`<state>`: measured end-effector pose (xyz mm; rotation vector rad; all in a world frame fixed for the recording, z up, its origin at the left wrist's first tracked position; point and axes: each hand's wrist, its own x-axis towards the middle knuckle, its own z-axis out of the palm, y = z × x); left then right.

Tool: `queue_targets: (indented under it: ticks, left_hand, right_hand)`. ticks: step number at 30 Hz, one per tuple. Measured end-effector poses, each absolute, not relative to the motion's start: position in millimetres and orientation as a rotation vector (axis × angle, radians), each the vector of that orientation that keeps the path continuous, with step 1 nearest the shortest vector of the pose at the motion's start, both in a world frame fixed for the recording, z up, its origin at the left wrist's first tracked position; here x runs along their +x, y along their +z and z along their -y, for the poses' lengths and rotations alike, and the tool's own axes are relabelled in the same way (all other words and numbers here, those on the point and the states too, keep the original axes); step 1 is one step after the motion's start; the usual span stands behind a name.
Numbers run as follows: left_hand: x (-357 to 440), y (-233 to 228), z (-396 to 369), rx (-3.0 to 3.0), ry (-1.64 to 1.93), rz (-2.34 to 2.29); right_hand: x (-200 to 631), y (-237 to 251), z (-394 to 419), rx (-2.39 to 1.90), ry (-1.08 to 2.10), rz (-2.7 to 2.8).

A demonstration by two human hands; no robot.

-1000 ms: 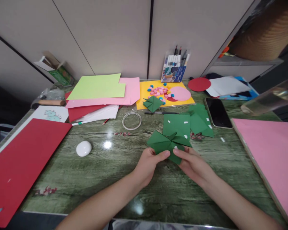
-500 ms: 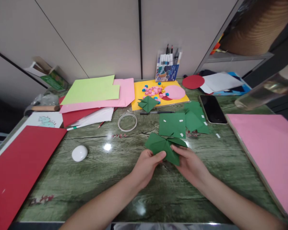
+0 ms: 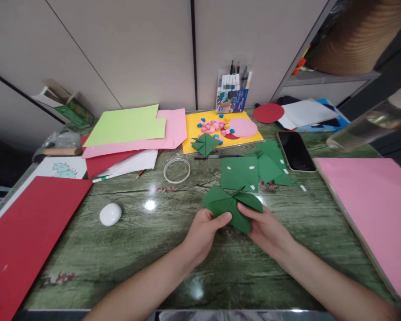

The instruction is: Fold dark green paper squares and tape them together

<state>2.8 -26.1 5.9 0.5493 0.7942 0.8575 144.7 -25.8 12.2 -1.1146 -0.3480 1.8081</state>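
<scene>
Around us the green marbled table (image 3: 127, 249) is crowded. A red sheet (image 3: 26, 227) lies at our far left, a big pink sheet (image 3: 377, 205) at our right, and a stack of lime, pink, red and white papers (image 3: 133, 133) sits toward the back left. A white egg-shaped object (image 3: 110, 214) rests on bare table, and a clear tape ring (image 3: 177, 170) lies nearer the middle. Behind our work are flat green paper pieces (image 3: 254, 169) with small white tabs, a second small folded green shape (image 3: 205, 143) on the edge of a yellow sheet (image 3: 190, 129), a black phone (image 3: 294, 150) and a pack of markers (image 3: 232, 91) against the wall. Nothing lies between us and our work.

The folded green paper (image 3: 232, 206) has several pointed flaps spreading outward from a centre, like a bow or pinwheel, with crisp creases.

It sits just above the table in front of us. Our left hand (image 3: 203, 232) pinches its lower left flap with the thumb on top, and our right hand (image 3: 265, 229) grips its lower right flap, so both hands are closed on it, close together.
</scene>
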Motion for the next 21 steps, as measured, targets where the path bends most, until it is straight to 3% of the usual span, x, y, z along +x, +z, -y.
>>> queue_targets:
  ticks: [21]
  left_hand:
    - [2.1,2.1,22.0,0.422,0.868,-0.760]
  right_hand:
    - [146.1,6.0,25.5,-1.023,1.803,0.553]
